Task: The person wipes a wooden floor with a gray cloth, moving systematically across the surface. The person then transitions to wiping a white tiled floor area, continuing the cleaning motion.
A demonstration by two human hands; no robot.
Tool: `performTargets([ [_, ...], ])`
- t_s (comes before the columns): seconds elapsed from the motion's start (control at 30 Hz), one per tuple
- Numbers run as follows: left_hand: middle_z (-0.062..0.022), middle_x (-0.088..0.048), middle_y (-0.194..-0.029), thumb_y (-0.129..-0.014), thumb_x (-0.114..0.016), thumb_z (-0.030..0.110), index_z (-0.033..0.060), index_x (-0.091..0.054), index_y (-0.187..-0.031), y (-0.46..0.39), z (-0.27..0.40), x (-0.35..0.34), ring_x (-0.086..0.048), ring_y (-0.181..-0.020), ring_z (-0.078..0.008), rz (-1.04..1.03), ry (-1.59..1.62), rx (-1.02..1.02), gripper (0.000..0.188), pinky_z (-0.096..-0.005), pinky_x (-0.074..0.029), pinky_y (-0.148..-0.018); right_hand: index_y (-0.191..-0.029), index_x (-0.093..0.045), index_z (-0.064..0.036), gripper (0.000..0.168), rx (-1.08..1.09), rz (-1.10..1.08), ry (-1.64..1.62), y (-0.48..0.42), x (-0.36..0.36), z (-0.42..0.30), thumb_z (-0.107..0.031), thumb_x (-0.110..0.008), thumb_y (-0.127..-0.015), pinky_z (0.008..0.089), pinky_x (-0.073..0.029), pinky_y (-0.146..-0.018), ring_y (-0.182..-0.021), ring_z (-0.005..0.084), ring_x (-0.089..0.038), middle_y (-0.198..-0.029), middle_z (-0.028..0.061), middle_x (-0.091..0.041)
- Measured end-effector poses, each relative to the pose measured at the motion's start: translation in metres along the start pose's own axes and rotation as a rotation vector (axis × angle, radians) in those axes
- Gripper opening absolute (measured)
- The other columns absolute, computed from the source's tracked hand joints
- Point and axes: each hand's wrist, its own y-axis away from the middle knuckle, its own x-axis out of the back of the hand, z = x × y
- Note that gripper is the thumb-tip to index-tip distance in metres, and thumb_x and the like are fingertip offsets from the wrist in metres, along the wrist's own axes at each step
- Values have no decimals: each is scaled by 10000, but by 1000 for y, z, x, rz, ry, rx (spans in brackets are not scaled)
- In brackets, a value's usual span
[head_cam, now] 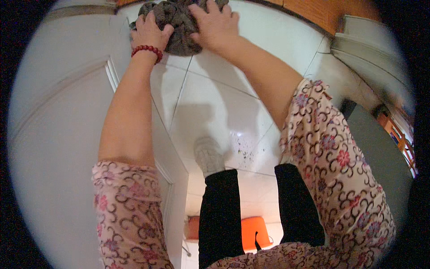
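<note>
A bunched dark grey cloth (183, 37) lies on the pale tiled floor (208, 90) at the top of the view. My left hand (149, 32), with a red bead bracelet (147, 50) at its wrist, rests with spread fingers on the cloth's left part. On the cloth's right side lies my right hand (216, 27), its fingers also spread and pressed against the fabric. Whether either hand grips a fold of it cannot be told. Small dark specks and a shiny patch (243, 151) show on the tiles between my feet.
A white door or panel (67, 134) stands close on the left. Brown wooden furniture (312, 13) borders the floor at the top right. An orange bucket (255, 232) is behind my legs. A grey surface (373, 144) lies to the right, beyond my sleeve.
</note>
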Motion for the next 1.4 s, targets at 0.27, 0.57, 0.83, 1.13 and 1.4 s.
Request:
performTargets([
  [0.27,-193,-306,-1368,-656,-672,275,93,-489,-1192,207,71,-34,-256,-1219,-485,-100,-76,71,594,-610,-184,-999,-1199,-504,-209,603,67,-121,9,164,5,86,-292,-729,-646,566,-285,-892,-1098,362,-400,-1235,144,-438],
  [0.57,-176,-418,-1255,-583,-735,107,73,-552,-992,300,134,-15,-338,-1159,-430,-680,368,-183,449,-550,-284,-960,-942,-629,-107,347,-353,-577,-214,322,38,111,-188,-677,-608,468,-363,-803,-925,333,-462,-957,141,-526],
  [0.83,-186,-487,-1203,-638,-689,125,42,-535,-1097,119,169,-10,-430,-1126,-359,-67,252,-330,491,-462,-322,-962,-1149,-562,-100,470,-213,241,124,156,52,179,-277,-626,-719,469,-387,-851,-984,352,-498,-1016,184,-559],
  [1.13,-60,-291,-1420,-671,-707,349,223,-394,-1318,145,190,-48,-261,-1272,-404,-136,-131,-288,730,-607,-273,-955,-1138,-534,-124,465,-281,81,110,189,29,137,-254,-660,-710,507,-388,-819,-1001,386,-431,-1058,178,-476],
  [1.4,-60,-357,-1363,-548,-740,160,181,-531,-1086,366,148,-20,-319,-1215,-380,-796,96,-415,578,-549,-288,-942,-954,-617,-22,407,-404,-960,-264,380,40,82,-294,-691,-661,486,-406,-866,-1028,394,-453,-1022,206,-525],
])
